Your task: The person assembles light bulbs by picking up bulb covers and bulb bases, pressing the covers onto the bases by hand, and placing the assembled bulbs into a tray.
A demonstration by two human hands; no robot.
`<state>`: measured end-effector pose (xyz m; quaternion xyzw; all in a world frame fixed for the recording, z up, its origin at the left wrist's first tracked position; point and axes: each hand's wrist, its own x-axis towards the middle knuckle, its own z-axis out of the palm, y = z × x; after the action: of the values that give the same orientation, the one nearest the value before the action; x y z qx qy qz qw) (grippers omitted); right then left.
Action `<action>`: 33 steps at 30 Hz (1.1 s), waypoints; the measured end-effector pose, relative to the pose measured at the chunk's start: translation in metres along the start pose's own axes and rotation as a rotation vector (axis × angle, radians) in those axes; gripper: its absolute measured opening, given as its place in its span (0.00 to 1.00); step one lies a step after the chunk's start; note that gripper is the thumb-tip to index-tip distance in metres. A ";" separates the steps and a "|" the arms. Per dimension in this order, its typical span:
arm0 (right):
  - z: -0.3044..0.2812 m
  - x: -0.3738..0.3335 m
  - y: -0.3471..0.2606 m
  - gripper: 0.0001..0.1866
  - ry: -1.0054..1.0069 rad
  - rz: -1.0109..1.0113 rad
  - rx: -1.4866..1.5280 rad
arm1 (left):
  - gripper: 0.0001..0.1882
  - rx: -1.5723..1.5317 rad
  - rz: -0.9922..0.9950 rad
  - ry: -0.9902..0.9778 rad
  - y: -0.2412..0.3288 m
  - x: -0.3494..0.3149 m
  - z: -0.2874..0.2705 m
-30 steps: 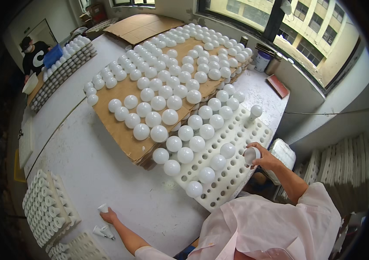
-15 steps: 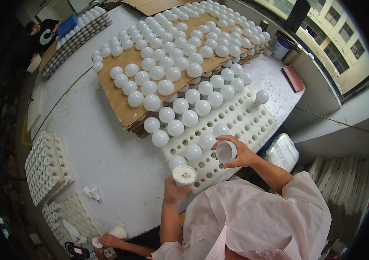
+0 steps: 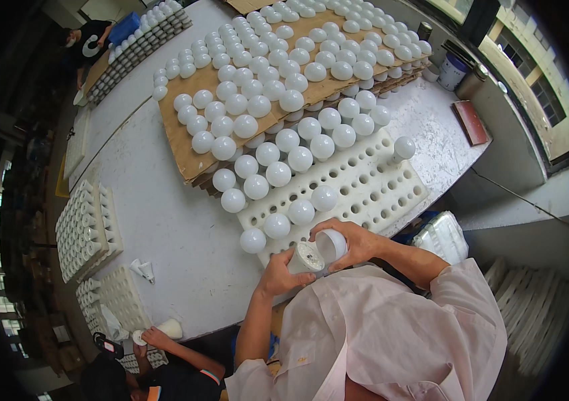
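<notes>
My left hand (image 3: pixel 277 275) is closed around a light bulb base (image 3: pixel 309 256), its round white top with a small dark middle facing up. In my right hand (image 3: pixel 356 242) is a white, hollow bulb cover (image 3: pixel 332 246), its open rim turned toward the base. The two parts are close together, tilted, just in front of my chest; I cannot tell whether their rims touch. Beyond them lies a white foam tray (image 3: pixel 364 190) with rows of holes. Several bulbs with white domes (image 3: pixel 301 212) stand in it, and a single bulb (image 3: pixel 404 148) stands at its right end.
Brown cardboard sheets (image 3: pixel 179 127) carry many white covers behind the tray. More filled trays (image 3: pixel 87 230) stand at the left. A co-worker's hand (image 3: pixel 157 337) holds a round white part at the lower left. A reddish box (image 3: pixel 471 123) and a bucket (image 3: pixel 453 70) are at the right.
My hands have come together and nearer my chest, bringing the cover beside the bulb base. The base has tilted toward the cover. The view has shifted slightly.
</notes>
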<state>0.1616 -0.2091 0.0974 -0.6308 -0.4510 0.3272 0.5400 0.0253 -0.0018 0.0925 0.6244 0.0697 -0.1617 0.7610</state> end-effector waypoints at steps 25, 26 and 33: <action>0.014 -0.001 -0.003 0.36 0.001 -0.335 -0.169 | 0.23 0.344 -0.070 0.044 0.029 0.009 0.036; 0.015 -0.002 -0.003 0.32 0.012 -0.364 -0.104 | 0.23 0.343 -0.071 0.046 0.027 0.008 0.038; 0.005 -0.004 -0.003 0.25 0.041 -0.397 -0.078 | 0.24 0.299 -0.065 0.006 0.038 0.015 0.044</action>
<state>0.1547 -0.2111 0.0986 -0.5563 -0.5679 0.1838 0.5781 0.0482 -0.0408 0.1322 0.7288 0.0673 -0.1931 0.6535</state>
